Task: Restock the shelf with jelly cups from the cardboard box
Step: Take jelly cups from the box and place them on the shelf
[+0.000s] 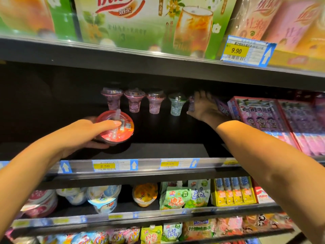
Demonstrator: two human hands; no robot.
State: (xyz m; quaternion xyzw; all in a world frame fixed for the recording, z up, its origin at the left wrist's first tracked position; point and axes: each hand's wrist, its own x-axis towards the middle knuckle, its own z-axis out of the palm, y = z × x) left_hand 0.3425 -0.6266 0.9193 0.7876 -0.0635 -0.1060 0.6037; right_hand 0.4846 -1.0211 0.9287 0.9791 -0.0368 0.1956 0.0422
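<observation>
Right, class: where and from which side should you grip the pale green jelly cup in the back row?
Grip the pale green jelly cup by its narrow lower body, from the front: the rim flares wide, and a pink jelly cup and the right hand flank it.

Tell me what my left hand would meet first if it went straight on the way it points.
Holding the red cup, the left hand points right and into the shelf. The way looks free at first, then likely the clear cup at the back; depth unclear.
</observation>
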